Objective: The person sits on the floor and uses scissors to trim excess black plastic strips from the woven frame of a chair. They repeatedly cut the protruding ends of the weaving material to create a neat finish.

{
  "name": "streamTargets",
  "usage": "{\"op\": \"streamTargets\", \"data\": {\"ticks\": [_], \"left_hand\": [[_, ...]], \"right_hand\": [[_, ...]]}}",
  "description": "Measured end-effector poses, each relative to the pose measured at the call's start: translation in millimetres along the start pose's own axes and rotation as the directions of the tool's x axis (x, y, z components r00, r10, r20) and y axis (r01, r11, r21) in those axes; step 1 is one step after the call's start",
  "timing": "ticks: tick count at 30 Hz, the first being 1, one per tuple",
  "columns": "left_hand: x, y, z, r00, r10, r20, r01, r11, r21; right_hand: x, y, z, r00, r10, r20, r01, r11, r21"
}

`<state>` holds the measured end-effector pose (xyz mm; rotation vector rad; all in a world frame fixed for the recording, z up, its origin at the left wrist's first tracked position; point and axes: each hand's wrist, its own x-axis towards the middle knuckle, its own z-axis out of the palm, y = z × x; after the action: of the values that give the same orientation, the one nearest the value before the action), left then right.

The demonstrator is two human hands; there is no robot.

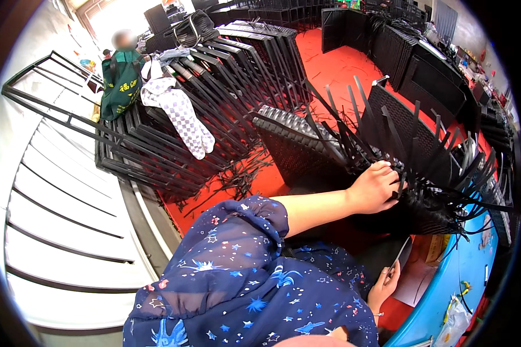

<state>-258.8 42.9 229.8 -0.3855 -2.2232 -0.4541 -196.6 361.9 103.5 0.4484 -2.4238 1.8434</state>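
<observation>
Dark blue star-printed fabric (243,289) of the person's sleeve and shoulder fills the lower centre of the frame. From it the left forearm is stretched toward centre right, where the left hand (375,188) is closed around a bunch of black weaving strips (414,173) at the top edge of a black woven wicker frame (307,153). Loose strip ends are fanned upward and to the right from that edge. At lower right the right hand (385,286) is seen palm-side, fingers curled about a thin flat dark strip (400,253) that points up and right. A blue table edge (446,283) curves along the lower right. Red floor (336,66) is scattered with cut black strip offcuts (237,176) at centre. Stacked black metal frames (214,92) occupy the upper centre; a checked cloth (182,115) and a green bag (120,84) are draped over them at upper left.
</observation>
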Motion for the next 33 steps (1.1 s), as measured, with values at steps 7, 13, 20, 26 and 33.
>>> {"op": "streamTargets", "data": {"ticks": [7,13,20,26,33], "left_hand": [[-1.5,1.3,-4.1,0.999,0.038,-0.024,-0.037,0.999,0.028],[-2.2,6.7,-9.1,0.996,0.066,-0.068,-0.061,0.996,0.066],[-5.5,5.7,-2.2,0.998,0.050,-0.042,-0.049,0.998,0.030],[-1.6,8.0,4.3,0.985,0.075,-0.153,-0.076,0.997,0.002],[-2.2,17.9,-4.4,0.997,0.045,-0.061,-0.049,0.997,-0.059]], "right_hand": [[-0.8,-8.0,-1.4,0.998,0.057,0.024,-0.057,0.998,0.017],[-2.6,-6.0,-5.3,0.994,0.094,0.047,-0.095,0.995,0.017],[-3.4,-12.1,-2.6,0.995,0.097,0.014,-0.097,0.995,-0.009],[-4.2,-6.8,-7.1,0.996,0.091,0.022,-0.091,0.995,-0.029],[-9.3,-22.9,-13.3,0.993,0.119,0.006,-0.118,0.989,-0.090]]}}
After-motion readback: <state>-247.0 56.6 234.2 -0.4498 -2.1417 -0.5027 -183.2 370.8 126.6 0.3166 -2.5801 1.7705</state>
